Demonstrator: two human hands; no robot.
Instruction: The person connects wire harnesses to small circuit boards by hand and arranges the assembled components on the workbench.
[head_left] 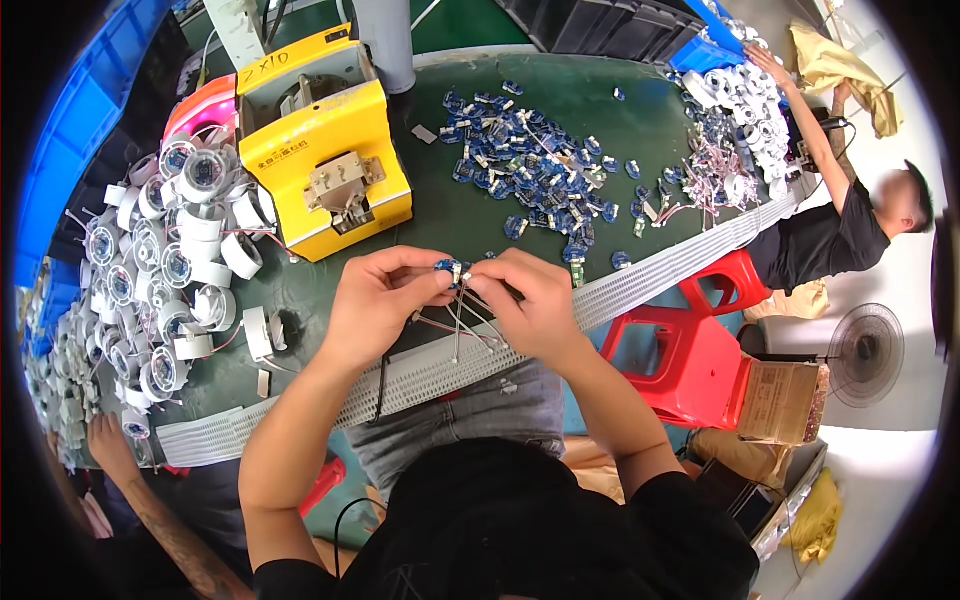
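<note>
The small blue circuit board [446,267] is between both hands, above the worktop [420,215], clamped by the left hand's [372,300] fingers; from the right side, the right hand's [532,302] fingers pinch thin wires [459,318], which spread toward near.

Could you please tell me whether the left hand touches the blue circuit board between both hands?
Touching: the head view shows the left hand gripping the left side of the blue circuit board.
</note>
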